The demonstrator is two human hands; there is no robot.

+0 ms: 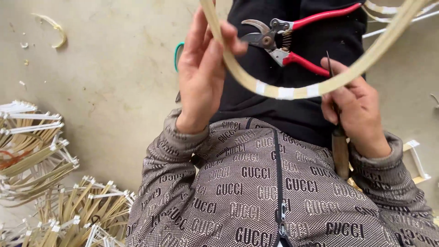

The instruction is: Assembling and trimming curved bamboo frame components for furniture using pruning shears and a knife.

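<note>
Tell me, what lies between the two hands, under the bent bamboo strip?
In the head view, red-handled pruning shears lie on the dark lap between the left hand and right hand, behind the bamboo strip.

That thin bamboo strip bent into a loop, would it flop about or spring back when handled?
The bamboo strip holds a smooth curve between the left hand and right hand, so it is probably springy, not floppy. It looks thin, so likely light. The white tape wraps suggest a joint that might give under hard bending.
</note>
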